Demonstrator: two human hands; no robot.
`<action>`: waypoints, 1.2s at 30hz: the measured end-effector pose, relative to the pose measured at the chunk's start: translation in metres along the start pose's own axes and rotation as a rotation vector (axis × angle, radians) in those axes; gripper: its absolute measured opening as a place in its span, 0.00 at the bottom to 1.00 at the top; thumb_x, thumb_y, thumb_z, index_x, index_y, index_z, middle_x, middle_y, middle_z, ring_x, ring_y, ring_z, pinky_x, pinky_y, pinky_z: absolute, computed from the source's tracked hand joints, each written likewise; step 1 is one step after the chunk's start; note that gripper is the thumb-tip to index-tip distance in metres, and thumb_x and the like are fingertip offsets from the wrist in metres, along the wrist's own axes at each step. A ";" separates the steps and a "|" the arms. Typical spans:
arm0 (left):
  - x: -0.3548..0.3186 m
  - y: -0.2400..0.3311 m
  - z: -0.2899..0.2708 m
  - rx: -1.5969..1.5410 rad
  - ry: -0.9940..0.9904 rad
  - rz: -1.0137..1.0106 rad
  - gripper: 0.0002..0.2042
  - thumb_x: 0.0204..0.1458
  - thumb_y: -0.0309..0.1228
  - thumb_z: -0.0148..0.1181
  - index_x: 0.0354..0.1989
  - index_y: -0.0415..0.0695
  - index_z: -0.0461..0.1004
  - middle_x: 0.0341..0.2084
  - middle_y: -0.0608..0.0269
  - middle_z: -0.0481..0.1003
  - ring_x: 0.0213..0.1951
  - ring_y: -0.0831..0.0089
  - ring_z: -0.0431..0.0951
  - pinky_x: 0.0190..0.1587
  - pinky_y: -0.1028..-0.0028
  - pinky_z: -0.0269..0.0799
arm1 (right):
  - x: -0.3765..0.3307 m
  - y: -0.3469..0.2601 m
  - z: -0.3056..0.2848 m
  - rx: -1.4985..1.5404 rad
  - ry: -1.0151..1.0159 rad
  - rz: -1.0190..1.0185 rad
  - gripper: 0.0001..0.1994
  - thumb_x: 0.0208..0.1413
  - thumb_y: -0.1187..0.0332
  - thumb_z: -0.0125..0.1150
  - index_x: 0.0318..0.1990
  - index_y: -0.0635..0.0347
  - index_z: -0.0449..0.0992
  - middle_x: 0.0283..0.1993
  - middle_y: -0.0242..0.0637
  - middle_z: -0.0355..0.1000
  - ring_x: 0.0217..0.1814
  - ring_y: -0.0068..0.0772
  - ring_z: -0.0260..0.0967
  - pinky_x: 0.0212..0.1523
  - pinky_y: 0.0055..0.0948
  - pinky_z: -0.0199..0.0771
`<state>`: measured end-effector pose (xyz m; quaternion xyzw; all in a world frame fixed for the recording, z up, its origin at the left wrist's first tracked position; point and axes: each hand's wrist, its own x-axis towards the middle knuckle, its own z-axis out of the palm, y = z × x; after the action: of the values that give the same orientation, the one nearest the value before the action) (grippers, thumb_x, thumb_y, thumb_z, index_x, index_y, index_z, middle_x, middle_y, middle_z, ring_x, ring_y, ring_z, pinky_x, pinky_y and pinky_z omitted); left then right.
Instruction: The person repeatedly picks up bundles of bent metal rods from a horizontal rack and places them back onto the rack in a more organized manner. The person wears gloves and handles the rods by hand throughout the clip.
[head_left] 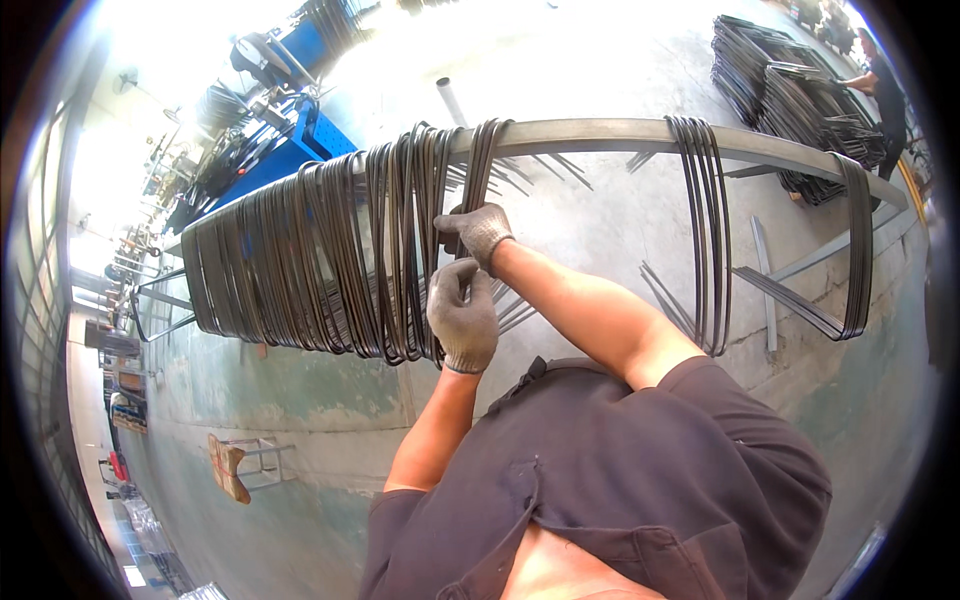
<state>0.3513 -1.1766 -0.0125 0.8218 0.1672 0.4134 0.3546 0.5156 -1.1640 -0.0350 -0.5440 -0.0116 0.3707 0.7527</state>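
Dark metal rods bent into long loops [290, 260] hang over a grey steel rail [590, 130] in front of me, packed closely on its left half. Both my hands wear grey knit gloves and work at the right end of this row. My right hand [482, 232] is closed round a small bundle of the bent rods [484, 165], below the rail. Just under it, my left hand [463, 318] has its fingers curled in beside the hanging loops. What lies inside those fingers is hidden.
Farther right on the rail hang two more groups of loops [704, 240]. A big stack of dark rod frames [790, 100] stands at the far right, beside another person [885, 95]. Blue workbenches [290, 150] are at the back left. A small stool [235, 468] stands lower left.
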 end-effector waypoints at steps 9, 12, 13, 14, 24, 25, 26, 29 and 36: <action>0.008 0.000 -0.026 -0.044 0.092 -0.060 0.08 0.60 0.17 0.71 0.46 0.38 0.82 0.42 0.55 0.83 0.44 0.59 0.84 0.52 0.63 0.80 | -0.025 -0.013 -0.027 0.159 0.004 -0.174 0.07 0.57 0.71 0.72 0.32 0.67 0.84 0.27 0.40 0.80 0.26 0.35 0.78 0.31 0.36 0.80; 0.011 -0.001 -0.025 0.015 0.007 -0.081 0.09 0.61 0.17 0.72 0.48 0.38 0.83 0.43 0.55 0.83 0.44 0.61 0.84 0.52 0.64 0.80 | -0.031 -0.020 -0.050 0.136 0.077 -0.258 0.06 0.58 0.72 0.69 0.37 0.67 0.82 0.29 0.39 0.79 0.28 0.34 0.77 0.33 0.35 0.81; 0.011 0.000 -0.021 0.019 -0.025 -0.082 0.10 0.61 0.18 0.72 0.50 0.37 0.83 0.44 0.56 0.83 0.46 0.62 0.84 0.53 0.65 0.81 | -0.031 -0.024 -0.058 0.141 0.097 -0.295 0.05 0.58 0.73 0.68 0.37 0.66 0.82 0.29 0.39 0.79 0.28 0.34 0.77 0.33 0.35 0.81; 0.010 0.002 -0.018 0.027 -0.065 -0.084 0.11 0.61 0.18 0.72 0.52 0.37 0.83 0.45 0.56 0.83 0.47 0.63 0.85 0.54 0.66 0.81 | -0.030 -0.027 -0.065 0.139 0.124 -0.338 0.04 0.58 0.73 0.68 0.38 0.65 0.82 0.29 0.38 0.79 0.29 0.33 0.77 0.34 0.35 0.81; -0.020 -0.034 0.005 0.117 -0.173 -0.056 0.21 0.56 0.13 0.60 0.59 0.41 0.81 0.67 0.43 0.77 0.65 0.41 0.79 0.67 0.52 0.78 | -0.020 -0.068 -0.110 0.148 0.211 -0.379 0.07 0.60 0.74 0.69 0.42 0.69 0.82 0.31 0.43 0.80 0.29 0.37 0.80 0.36 0.35 0.85; -0.030 -0.042 0.000 0.194 -0.238 -0.079 0.22 0.56 0.13 0.59 0.59 0.42 0.82 0.67 0.42 0.76 0.66 0.41 0.79 0.68 0.52 0.77 | -0.017 -0.071 -0.118 0.111 0.231 -0.410 0.07 0.61 0.73 0.69 0.42 0.69 0.82 0.32 0.43 0.81 0.30 0.37 0.80 0.37 0.36 0.86; -0.040 -0.047 -0.008 0.273 -0.310 -0.100 0.22 0.56 0.12 0.59 0.59 0.43 0.82 0.67 0.41 0.76 0.66 0.41 0.79 0.68 0.51 0.77 | -0.014 -0.075 -0.127 0.094 0.251 -0.409 0.07 0.62 0.73 0.69 0.41 0.69 0.82 0.32 0.43 0.80 0.30 0.37 0.81 0.37 0.36 0.86; -0.073 -0.065 -0.032 0.364 -0.303 -0.131 0.20 0.56 0.13 0.60 0.55 0.43 0.84 0.66 0.42 0.77 0.66 0.41 0.79 0.68 0.51 0.77 | -0.021 -0.082 -0.144 -0.027 0.253 -0.420 0.08 0.64 0.72 0.69 0.44 0.68 0.81 0.33 0.43 0.80 0.32 0.37 0.81 0.37 0.36 0.87; -0.023 0.013 -0.013 0.236 0.045 0.211 0.15 0.58 0.13 0.66 0.52 0.40 0.86 0.57 0.48 0.84 0.60 0.50 0.84 0.59 0.59 0.83 | -0.061 -0.073 -0.173 0.066 0.157 -0.397 0.16 0.65 0.72 0.67 0.56 0.71 0.78 0.39 0.43 0.81 0.36 0.36 0.82 0.39 0.36 0.89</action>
<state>0.3267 -1.1921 -0.0107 0.8612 0.1352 0.4443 0.2064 0.5839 -1.3488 -0.0219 -0.5333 -0.0479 0.1720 0.8269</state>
